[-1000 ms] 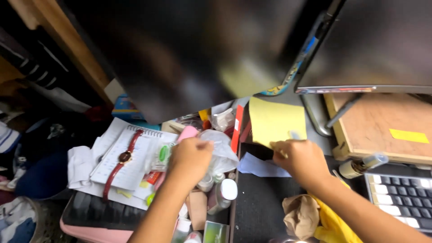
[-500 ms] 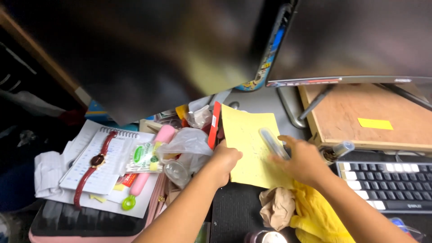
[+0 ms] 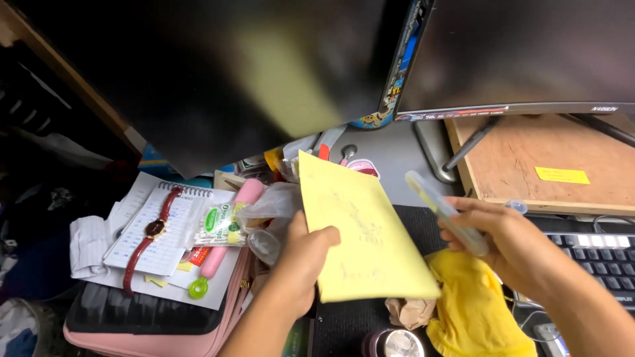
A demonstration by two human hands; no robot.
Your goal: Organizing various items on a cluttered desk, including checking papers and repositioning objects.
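Both of your hands are busy over a crowded surface [image 3: 397,155]. Your left hand [image 3: 297,264] has its grip closed on the lower left edge of a yellow sheet of paper [image 3: 360,231], thumb on the front, holding it tilted up above the clutter so that its top corner points away from you. Your right hand [image 3: 506,241] has its grip wrapped around a clear plastic tube [image 3: 444,211], which sticks out up and to the left, just beside the right edge of the paper. Under that hand lies a yellow cloth [image 3: 469,311], with a crumpled brown paper [image 3: 407,311] touching its left side and a black mat [image 3: 344,324] beneath them. A keyboard [image 3: 598,254] sits to the right, near your right forearm. Left of the paper you have a crumpled clear plastic bag [image 3: 271,211], a pink pen [image 3: 231,225] and a spiral notebook [image 3: 165,231] with a red-strapped wristwatch [image 3: 151,235] lying across it, all stacked on a pink case [image 3: 152,330]. Behind everything stands a dark monitor [image 3: 529,53], and below it a wooden board [image 3: 542,158] bearing a small yellow sticky note [image 3: 562,175].
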